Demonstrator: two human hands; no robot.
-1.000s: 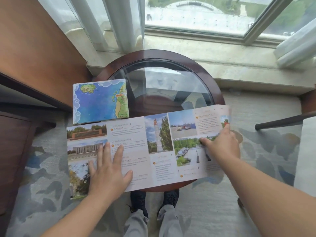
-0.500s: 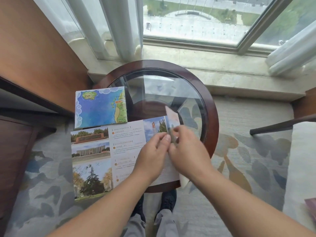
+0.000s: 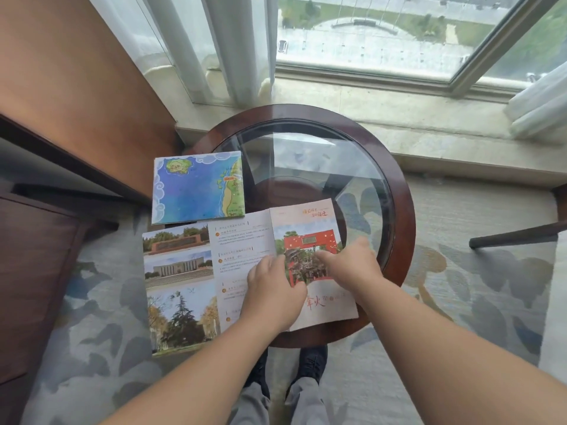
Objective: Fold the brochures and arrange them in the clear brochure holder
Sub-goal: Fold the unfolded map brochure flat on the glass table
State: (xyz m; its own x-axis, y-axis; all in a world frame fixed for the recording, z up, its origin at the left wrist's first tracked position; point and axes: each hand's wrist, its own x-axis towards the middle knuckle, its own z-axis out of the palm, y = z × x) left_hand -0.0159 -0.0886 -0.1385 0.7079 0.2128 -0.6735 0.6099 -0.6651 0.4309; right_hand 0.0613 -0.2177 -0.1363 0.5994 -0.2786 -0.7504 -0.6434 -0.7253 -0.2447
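The brochure (image 3: 184,286) is found spread on the near left part of the round table (image 3: 405,228), its left photograph panels overhanging the table's edge above the carpet (image 3: 460,286). Its right end lies folded over onto the sheet, so that a cover panel (image 3: 306,237) with a red gate picture and red lettering is presented face up. The left hand (image 3: 273,292) is laid palm down across the left edge of that panel, fingers flat upon the paper and nothing gripped. The right hand (image 3: 352,266) is set on the cover panel from the right, with its forefinger (image 3: 325,256) stretched straight and pressed to the picture; the remaining fingers are hidden beneath the hand, and no grasp is observed. A second, folded brochure with a blue map (image 3: 196,188) is noted just beyond the first, at the table's left rim and partly overhanging it. The table's glass top (image 3: 306,161) is framed in dark wood. Dark shoes (image 3: 310,360) are seen below the near rim. A window (image 3: 383,35) and pale curtains (image 3: 214,47) are recorded beyond the table, and a wooden panel (image 3: 76,87) at left.
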